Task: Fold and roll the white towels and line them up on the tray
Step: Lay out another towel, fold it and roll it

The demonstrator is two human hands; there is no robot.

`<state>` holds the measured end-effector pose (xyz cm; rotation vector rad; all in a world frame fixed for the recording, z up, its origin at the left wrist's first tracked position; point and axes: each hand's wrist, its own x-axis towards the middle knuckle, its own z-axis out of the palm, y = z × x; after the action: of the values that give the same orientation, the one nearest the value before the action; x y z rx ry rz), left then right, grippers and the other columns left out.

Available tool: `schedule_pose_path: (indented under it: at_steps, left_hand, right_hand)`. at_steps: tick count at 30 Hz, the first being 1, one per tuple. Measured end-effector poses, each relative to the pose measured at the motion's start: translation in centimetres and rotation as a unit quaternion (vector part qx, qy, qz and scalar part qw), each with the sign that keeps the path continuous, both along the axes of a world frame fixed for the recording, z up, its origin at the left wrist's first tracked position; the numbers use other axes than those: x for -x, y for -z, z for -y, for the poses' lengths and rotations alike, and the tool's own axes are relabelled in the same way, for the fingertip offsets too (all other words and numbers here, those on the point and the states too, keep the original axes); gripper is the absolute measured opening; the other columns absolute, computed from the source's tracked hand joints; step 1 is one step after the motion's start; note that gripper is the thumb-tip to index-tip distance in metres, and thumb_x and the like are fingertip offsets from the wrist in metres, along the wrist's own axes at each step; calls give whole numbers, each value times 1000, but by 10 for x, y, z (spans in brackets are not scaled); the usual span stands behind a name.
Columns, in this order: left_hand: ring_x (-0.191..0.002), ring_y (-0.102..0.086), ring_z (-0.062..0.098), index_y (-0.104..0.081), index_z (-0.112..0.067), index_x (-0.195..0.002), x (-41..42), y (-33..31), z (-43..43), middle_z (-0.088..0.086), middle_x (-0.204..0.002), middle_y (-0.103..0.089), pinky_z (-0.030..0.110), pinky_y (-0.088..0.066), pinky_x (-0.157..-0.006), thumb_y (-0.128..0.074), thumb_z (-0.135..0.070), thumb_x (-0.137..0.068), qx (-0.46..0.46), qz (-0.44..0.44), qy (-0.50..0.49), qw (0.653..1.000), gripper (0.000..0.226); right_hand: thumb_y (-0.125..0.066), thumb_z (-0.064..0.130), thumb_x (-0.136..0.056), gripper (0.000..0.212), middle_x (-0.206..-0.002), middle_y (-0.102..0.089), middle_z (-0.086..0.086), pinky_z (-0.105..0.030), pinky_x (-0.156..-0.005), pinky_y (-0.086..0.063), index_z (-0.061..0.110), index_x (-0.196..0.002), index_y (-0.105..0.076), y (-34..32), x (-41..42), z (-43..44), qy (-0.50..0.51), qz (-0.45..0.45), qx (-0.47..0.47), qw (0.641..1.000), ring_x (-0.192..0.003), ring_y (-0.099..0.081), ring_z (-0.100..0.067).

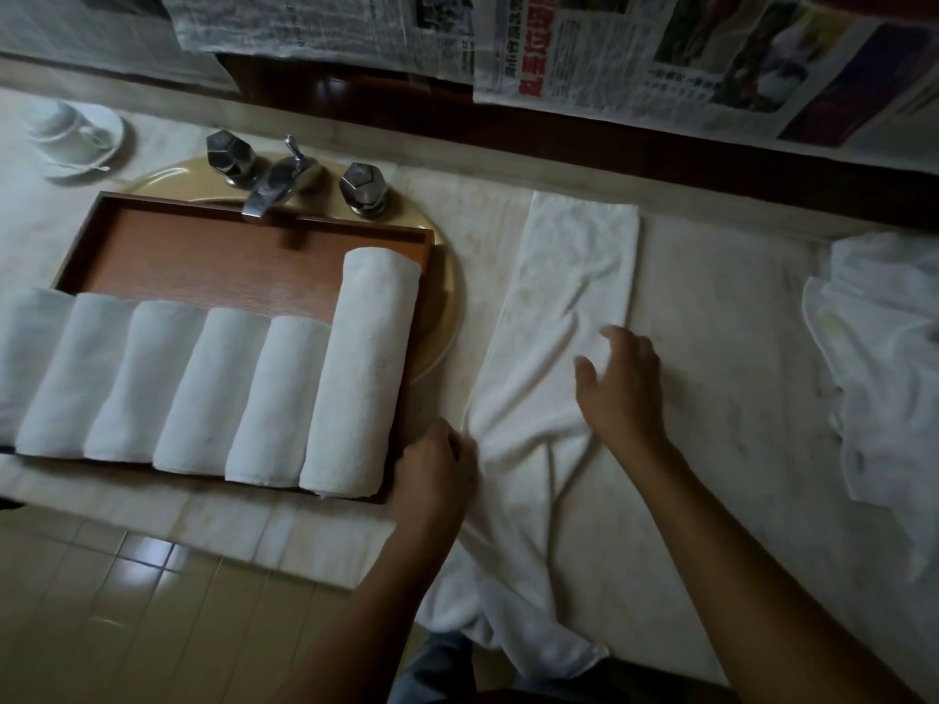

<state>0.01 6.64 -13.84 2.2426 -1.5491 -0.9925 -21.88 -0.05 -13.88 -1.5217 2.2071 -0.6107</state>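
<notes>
Lying lengthwise down the middle of the head view, a long folded white towel (574,276) stretches from the back of the pale counter (737,398) to its front edge, where its lower end hangs over, crumpled. The right hand (622,388) rests on the middle of this towel, fingers loosely spread and released. The left hand (437,467) sits at the towel's left edge, in the lower centre, just beside the near right corner of the tray (203,246). Its fingers are curled, but the blur hides whether they pinch the cloth.

The brown wooden tray fills the left of the frame, set over a yellowish sink (449,307) below the metal faucet (274,188). Five rolled towels (203,388) stand side by side along its near edge, with a longer roll (361,368) at their right end. A heap of loose white towels (884,348) lies at the right edge. A cup and saucer (71,137) sit upper left, and newspapers (660,53) cover the top.
</notes>
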Motion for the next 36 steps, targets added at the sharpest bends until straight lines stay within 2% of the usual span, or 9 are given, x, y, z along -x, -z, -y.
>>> schedule_pose_path:
  at_steps: [2, 5, 8, 14, 20, 26, 30, 33, 36]
  left_hand:
    - [-69, -62, 14, -58, -24, -84, -2, -2, 1, -7, -76, -64, 40, -58, -67, -62, -37, -98, -1, -20, -3, 1000, 19]
    - [-69, -64, 11, -60, -21, -85, -6, -6, 5, -6, -78, -66, 33, -56, -61, -64, -31, -96, -13, -56, -8, 998, 15]
    - [-71, -62, 8, -60, -20, -87, -6, -8, 10, -6, -83, -64, 21, -48, -56, -66, -24, -98, -33, -65, 12, 997, 13]
    - [-73, -65, 12, -66, -16, -88, -2, -3, 16, -1, -86, -68, 25, -54, -62, -72, -25, -95, -46, -80, 46, 995, 13]
    - [-71, -71, 19, -64, -20, -84, 0, -1, 12, 1, -85, -71, 33, -62, -66, -75, -26, -94, -45, -118, 37, 991, 16]
    - [-73, -73, 19, -65, -22, -92, -1, -3, 6, 2, -90, -72, 38, -65, -71, -78, -35, -90, -66, -141, 38, 987, 18]
    - [-67, -74, 14, -59, -19, -110, -10, -12, -14, 1, -94, -71, 35, -65, -67, -77, -40, -91, -88, -169, 12, 982, 33]
    - [-55, -72, 12, -60, -16, -101, -12, -20, -40, 2, -72, -74, 25, -60, -55, -72, -47, -94, -123, -131, 49, 982, 34]
    - [-54, -72, 16, -68, -10, -87, -4, -22, -68, 2, -62, -73, 27, -60, -54, -72, -49, -93, -175, -140, 92, 970, 39]
  right_hand:
    - [-68, 37, -95, 41, -122, -64, -19, -41, -94, -46, 8, -121, -56, -10, 4, -29, 40, 14, -85, 996, -116, -59, -39]
    - [-60, 64, -92, 46, -104, -74, -9, -34, -82, -50, 19, -98, -65, -25, -5, -69, -15, 1, -275, 961, -103, -68, -32]
    - [-61, 72, -87, 56, -68, -65, 5, -27, -57, -41, 20, -68, -59, -33, -22, -102, -74, 31, -346, 935, -68, -64, -14]
    - [-66, 49, -87, 33, -77, -66, 1, -33, -72, -52, 22, -74, -54, -22, -36, -123, -18, 43, -274, 961, -81, -66, -26]
    - [-66, 32, -96, 21, -75, -55, 11, -29, -62, -48, 28, -98, -45, -41, -42, -163, 43, 50, -91, 994, -67, -58, -11]
    - [-72, 54, -89, 60, -113, -66, 0, -28, -78, -45, 21, -131, -45, -27, -36, -173, 129, 103, -159, 973, -100, -65, -23]
    - [-60, 54, -97, 46, -112, -72, -10, -30, -78, -43, 12, -113, -62, -23, -16, -158, 121, 93, -232, 961, -107, -66, -32]
    - [-60, 50, -97, 37, -82, -66, -4, -31, -71, -40, 17, -81, -60, -22, -11, -150, 48, 60, -281, 957, -88, -63, -30]
    - [-61, 45, -96, 36, -72, -56, 2, -31, -69, -37, 16, -75, -55, -23, -11, -147, 38, 68, -269, 960, -76, -53, -24]
